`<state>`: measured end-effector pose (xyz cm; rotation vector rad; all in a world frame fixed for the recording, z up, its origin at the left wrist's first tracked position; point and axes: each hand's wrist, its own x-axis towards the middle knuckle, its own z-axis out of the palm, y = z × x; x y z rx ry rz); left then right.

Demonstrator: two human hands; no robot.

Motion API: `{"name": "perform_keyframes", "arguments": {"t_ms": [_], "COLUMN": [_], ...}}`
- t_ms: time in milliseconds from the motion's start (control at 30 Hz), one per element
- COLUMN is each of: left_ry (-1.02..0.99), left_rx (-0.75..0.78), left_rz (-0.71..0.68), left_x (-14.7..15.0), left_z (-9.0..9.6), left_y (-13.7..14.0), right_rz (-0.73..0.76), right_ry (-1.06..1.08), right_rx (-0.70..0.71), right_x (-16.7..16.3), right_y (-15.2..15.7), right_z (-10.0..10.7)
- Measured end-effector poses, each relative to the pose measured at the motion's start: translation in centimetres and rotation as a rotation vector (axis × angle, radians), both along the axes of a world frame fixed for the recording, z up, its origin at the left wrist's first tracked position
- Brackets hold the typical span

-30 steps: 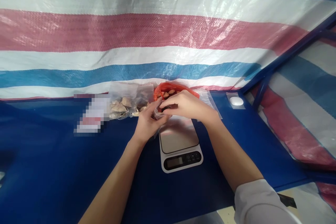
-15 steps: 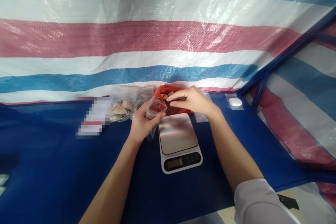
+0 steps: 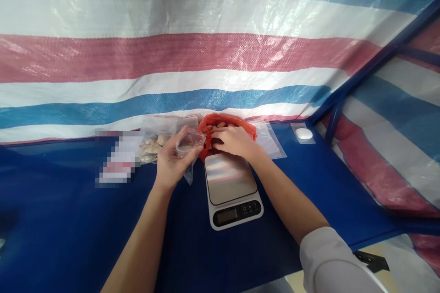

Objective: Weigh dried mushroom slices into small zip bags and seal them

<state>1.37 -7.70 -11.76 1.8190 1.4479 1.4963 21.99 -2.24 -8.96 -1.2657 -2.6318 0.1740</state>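
Observation:
My left hand (image 3: 173, 160) is closed on a small clear plastic bag (image 3: 189, 143), holding its mouth spread between thumb and fingers. Its lower corner hangs beside the scale. My right hand (image 3: 230, 141) lies over the near side of a red plastic bag (image 3: 245, 123), fingers bent at its rim; the fingertips are partly hidden. Brownish pieces (image 3: 222, 125) show inside the red bag. Just below both hands stands a white kitchen scale (image 3: 233, 192) with a bare metal plate and a dark display panel.
Left of my left hand lies a clear bag of pale, chunky pieces (image 3: 149, 146), next to a blurred-out packet (image 3: 120, 158). A flat clear bag (image 3: 271, 142) and a white oval object (image 3: 304, 133) lie to the right on the blue table (image 3: 343, 201). Striped sheeting (image 3: 206, 55) hangs behind.
My right hand has moved left and down onto the red bag, which now spreads wider. My left hand has shifted left with the clear bag, and the flat bag on the right is more exposed.

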Motion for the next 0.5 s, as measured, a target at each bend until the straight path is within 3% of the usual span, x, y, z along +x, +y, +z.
{"name": "perform_keyframes", "arguments": {"t_ms": [267, 500], "left_ry": [-0.073, -0.076], "left_rx": [-0.03, -0.013], "left_rz": [0.001, -0.01], "left_x": [-0.2, -0.1], "left_z": [-0.2, 0.1], "left_y": [0.0, -0.1], "right_rz": [0.061, 0.036], "right_ry": [-0.092, -0.163], "right_rx": [0.042, 0.03], "right_x": [-2.2, -1.9], "right_y": [0.9, 1.5], "right_z": [-0.5, -1.0]}}
